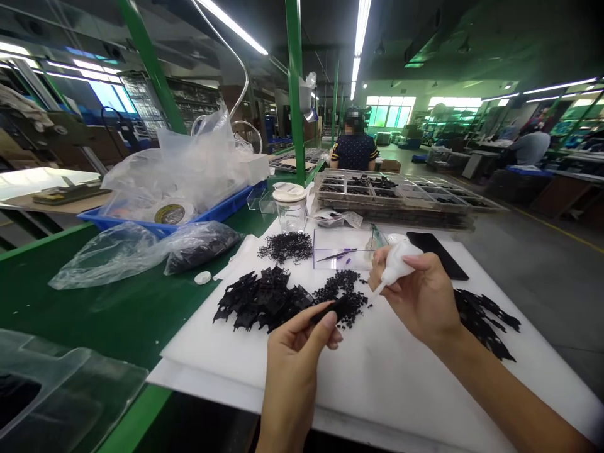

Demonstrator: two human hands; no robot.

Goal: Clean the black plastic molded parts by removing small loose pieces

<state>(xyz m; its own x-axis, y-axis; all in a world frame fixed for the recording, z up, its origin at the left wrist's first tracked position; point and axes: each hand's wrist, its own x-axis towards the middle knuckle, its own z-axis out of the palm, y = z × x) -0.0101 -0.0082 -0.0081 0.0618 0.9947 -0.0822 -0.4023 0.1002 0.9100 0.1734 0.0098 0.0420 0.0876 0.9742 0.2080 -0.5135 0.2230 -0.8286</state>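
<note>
Between the thumb and fingers of my left hand is a small black plastic part, partly hidden by the fingertips. My right hand is wrapped round a white squeeze bottle, tilted so its thin nozzle points down and left toward the black part, with a gap between them. Behind the left hand lie a heap of flat black parts and a pile of tiny black pieces. More flat black parts rest to the right, beyond the right forearm.
A white board covers the work surface. At its back are small black clips, a lidded clear jar, a clear box with tweezers, a black slab and compartment trays. Plastic bags fill a blue bin. A person sits ahead.
</note>
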